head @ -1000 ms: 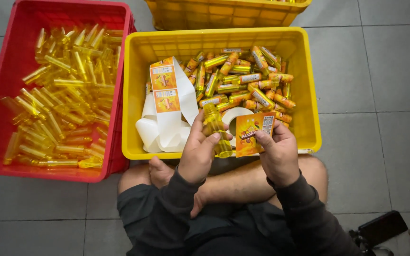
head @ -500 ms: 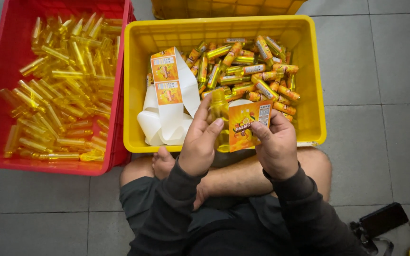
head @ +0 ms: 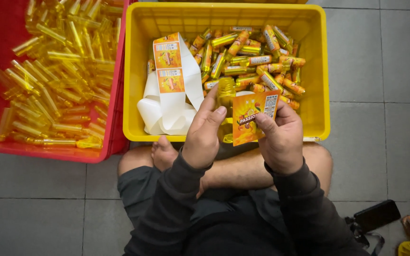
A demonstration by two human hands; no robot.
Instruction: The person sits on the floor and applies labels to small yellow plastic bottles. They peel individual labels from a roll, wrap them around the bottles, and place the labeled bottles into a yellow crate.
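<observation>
Label [head: 252, 117] pinched in right hand [head: 281, 137], beside bottle [head: 226, 92] in left hand [head: 205, 135].

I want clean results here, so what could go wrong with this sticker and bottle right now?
The orange label hangs loose from the right hand, so it might crease or land crooked on the yellow bottle in the left hand. The backing strip sprawls in the yellow crate and could tangle with labelled bottles.
</observation>
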